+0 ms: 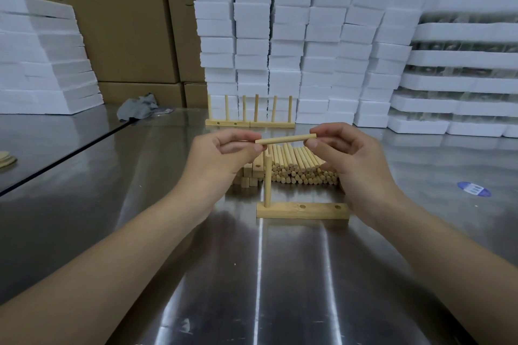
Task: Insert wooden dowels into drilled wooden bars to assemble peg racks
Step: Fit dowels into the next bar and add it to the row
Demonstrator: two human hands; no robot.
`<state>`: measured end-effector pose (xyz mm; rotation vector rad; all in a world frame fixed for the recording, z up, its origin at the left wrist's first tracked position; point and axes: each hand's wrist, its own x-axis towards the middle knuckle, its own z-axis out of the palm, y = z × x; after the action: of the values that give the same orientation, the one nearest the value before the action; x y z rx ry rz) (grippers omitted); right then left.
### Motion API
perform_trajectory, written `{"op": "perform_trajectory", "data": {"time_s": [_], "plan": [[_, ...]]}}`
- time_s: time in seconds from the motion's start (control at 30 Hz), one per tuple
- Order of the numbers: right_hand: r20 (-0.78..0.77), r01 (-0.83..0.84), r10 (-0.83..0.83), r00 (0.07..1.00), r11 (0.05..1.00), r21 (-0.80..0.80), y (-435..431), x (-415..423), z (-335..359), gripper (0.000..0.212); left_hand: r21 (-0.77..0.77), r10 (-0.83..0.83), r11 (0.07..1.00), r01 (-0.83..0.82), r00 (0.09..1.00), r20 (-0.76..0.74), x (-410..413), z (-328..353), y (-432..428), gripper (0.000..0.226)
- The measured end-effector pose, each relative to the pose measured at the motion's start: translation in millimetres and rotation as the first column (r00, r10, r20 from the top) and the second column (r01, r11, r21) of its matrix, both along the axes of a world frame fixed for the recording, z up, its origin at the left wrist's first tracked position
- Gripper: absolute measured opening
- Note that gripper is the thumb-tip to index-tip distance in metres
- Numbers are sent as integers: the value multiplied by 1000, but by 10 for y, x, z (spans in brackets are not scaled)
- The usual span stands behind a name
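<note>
Stacked white foam blocks (308, 36) and cardboard boxes (126, 22) wall off the far edge of a shiny steel table (280, 274). Above its middle, a loose dowel (285, 138) is held nearly level, its long axis running left to right with the right end a little higher. The left hand (221, 158) pinches the left end between thumb and fingertips, and the right hand (353, 159) pinches the right end the same way.

Just below, a drilled wooden bar (302, 210) lies flat with its length across the view. One upright dowel (268, 180) stands in its left hole; two holes to the right are open. Behind it lies a pile of dowels (302, 168) with their ends toward the camera, beside a stack of spare bars (252, 171). Two finished peg racks (250, 115) stand end to end against the foam.
</note>
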<state>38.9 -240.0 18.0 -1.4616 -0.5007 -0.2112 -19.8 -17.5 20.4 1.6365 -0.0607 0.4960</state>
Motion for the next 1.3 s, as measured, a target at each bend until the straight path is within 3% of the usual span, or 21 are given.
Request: {"op": "perform_trajectory", "data": {"time_s": [0.5, 0.73, 0.83, 0.93, 1.07, 1.3], "plan": [[-102, 32, -35, 994, 999, -37, -6, -19, 11, 18, 48, 20, 999, -23, 998, 66, 22, 4, 24, 17], [-259, -103, 128, 957, 989, 109, 67, -54, 11, 21, 55, -16, 998, 14, 999, 51, 20, 4, -1, 13], [-67, 77, -78, 995, 997, -16, 44, -72, 74, 17, 84, -13, 996, 13, 1000, 3, 9, 10, -14, 13], [185, 76, -32, 982, 970, -232, -18, -143, 161, 16, 70, -56, 996, 58, 998, -31, 0, 24, -33, 21], [290, 108, 38, 956, 875, -473, -31, -193, 137, 16, 98, -105, 989, 109, 994, -43, -14, 2, -69, 17], [365, 194, 37, 930, 795, -575, -72, -138, 87, 17, 109, -136, 984, 141, 989, -53, -18, -13, -82, 20]]}}
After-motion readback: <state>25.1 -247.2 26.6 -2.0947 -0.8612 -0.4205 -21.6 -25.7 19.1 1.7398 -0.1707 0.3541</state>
